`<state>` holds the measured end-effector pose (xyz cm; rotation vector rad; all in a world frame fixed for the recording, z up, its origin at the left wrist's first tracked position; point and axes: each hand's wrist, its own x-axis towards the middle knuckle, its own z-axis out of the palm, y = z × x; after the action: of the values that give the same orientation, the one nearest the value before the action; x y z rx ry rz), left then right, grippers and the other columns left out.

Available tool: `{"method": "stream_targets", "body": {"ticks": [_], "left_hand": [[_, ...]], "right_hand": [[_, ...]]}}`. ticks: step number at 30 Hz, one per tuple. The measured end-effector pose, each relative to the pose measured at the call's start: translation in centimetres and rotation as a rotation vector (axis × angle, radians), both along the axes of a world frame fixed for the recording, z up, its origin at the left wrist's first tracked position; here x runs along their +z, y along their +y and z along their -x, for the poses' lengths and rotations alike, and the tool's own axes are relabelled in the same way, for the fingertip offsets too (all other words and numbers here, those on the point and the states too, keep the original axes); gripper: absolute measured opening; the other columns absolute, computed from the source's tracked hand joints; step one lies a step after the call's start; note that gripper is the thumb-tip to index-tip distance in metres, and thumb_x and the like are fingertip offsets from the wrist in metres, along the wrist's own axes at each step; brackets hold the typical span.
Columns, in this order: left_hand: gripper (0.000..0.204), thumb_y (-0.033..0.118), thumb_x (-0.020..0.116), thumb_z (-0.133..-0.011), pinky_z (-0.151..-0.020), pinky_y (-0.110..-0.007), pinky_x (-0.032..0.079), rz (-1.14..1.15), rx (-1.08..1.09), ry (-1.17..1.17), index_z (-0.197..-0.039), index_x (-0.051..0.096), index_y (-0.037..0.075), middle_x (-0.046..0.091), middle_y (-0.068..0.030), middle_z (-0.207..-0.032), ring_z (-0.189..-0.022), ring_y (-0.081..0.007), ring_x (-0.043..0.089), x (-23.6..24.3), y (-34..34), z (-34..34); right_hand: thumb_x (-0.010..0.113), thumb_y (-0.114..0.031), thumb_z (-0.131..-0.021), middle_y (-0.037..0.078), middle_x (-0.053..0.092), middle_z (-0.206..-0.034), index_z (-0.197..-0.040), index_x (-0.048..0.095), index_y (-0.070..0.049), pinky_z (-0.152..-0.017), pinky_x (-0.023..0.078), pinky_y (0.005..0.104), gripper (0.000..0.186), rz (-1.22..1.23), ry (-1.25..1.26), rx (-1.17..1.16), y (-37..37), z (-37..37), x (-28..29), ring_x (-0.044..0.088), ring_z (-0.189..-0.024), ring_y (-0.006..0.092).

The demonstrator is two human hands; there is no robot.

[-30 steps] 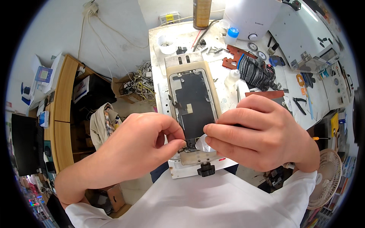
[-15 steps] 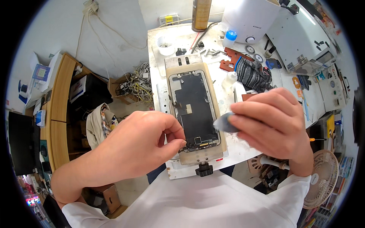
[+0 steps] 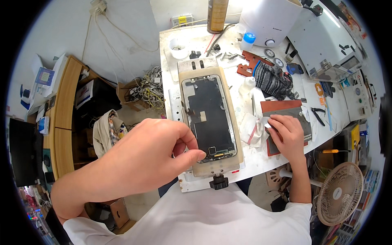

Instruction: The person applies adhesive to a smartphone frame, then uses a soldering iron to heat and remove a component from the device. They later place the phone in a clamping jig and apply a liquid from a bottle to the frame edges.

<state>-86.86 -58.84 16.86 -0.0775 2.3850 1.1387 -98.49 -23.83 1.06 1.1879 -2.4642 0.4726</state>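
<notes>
A phone screen assembly (image 3: 209, 110), black-backed with a metal frame edge, lies in a beige clamp fixture (image 3: 230, 122) with a black knob (image 3: 219, 182) at its near end. My left hand (image 3: 165, 145) is closed in a pinch at the near left corner of the screen assembly; whatever sits between thumb and fingertip is hidden. To the right, my right hand (image 3: 288, 132) pinches a thin, silvery, rounded piece (image 3: 265, 122). That hand is above a red and grey pad (image 3: 277, 107), beside a crumpled white tissue (image 3: 252, 130).
Black-handled pliers (image 3: 317, 116) lie right of the pad. A grey-black glove (image 3: 269, 79), a small white bottle (image 3: 247, 85) and a blue-capped bottle (image 3: 247, 40) stand or lie farther back. A white appliance (image 3: 267, 20) and a brown can (image 3: 217, 16) are at the far edge. A fan (image 3: 341, 194) is at lower right.
My right hand has moved right and away from the screen assembly, carrying the thin rounded piece over to the pad. My left hand keeps its pinch at the corner, almost unmoved.
</notes>
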Motion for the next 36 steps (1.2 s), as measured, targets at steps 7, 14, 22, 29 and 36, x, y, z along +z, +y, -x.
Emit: {"method": "stream_targets", "body": {"ticks": [7,14,22,29,36], "left_hand": [[0.017,0.011,0.074,-0.098,-0.056,-0.025,0.044,0.028,0.011,0.032,-0.094,0.072,-0.005,0.062,-0.001,-0.07,-0.063,-0.0052,0.053,-0.1,0.3,-0.4],[0.018,0.012,0.074,-0.097,-0.056,-0.025,0.044,0.011,0.04,0.03,-0.094,0.072,-0.005,0.063,-0.0005,-0.072,-0.064,-0.0052,0.053,-0.1,0.5,-0.5],[0.016,0.013,0.074,-0.097,-0.058,-0.026,0.044,0.028,0.035,0.02,-0.095,0.072,-0.003,0.062,-0.0002,-0.073,-0.065,-0.0059,0.053,0.0,0.5,-0.4],[0.016,0.013,0.073,-0.096,-0.058,-0.026,0.044,0.015,0.053,0.05,-0.094,0.072,-0.003,0.061,0.0,-0.073,-0.065,-0.0061,0.053,-0.4,0.5,-0.8],[0.016,0.012,0.073,-0.096,-0.057,-0.026,0.044,0.008,0.052,0.069,-0.092,0.072,-0.004,0.06,0.0005,-0.069,-0.063,-0.006,0.053,-0.7,0.4,-0.9]], "right_hand": [[0.083,-0.009,-0.083,0.006,0.074,-0.115,-0.108,0.076,-0.005,-0.086,0.052,0.0399,0.027,0.034,-0.005,-0.081,0.8,-0.5,-2.7,0.07,-0.102,0.0272],[0.082,-0.01,-0.085,0.01,0.073,-0.119,-0.116,0.075,-0.003,-0.09,0.052,0.0409,0.032,0.127,-0.022,-0.079,0.0,-0.4,-1.1,0.069,-0.104,0.0301],[0.086,-0.031,-0.087,0.012,0.066,-0.138,-0.145,0.056,-0.003,-0.112,0.042,0.0473,0.072,0.224,-0.095,-0.159,-5.8,4.2,-1.0,0.056,-0.13,0.0328],[0.087,-0.034,-0.085,0.007,0.071,-0.131,-0.137,0.062,-0.011,-0.113,0.037,0.0462,0.062,0.132,-0.278,-0.171,-8.6,9.2,-3.0,0.063,-0.123,0.0291],[0.084,-0.01,-0.086,0.012,0.07,-0.126,-0.133,0.069,-0.008,-0.093,0.054,0.0397,0.049,0.449,-0.28,0.126,-8.6,4.8,3.0,0.069,-0.108,0.0272]]}}
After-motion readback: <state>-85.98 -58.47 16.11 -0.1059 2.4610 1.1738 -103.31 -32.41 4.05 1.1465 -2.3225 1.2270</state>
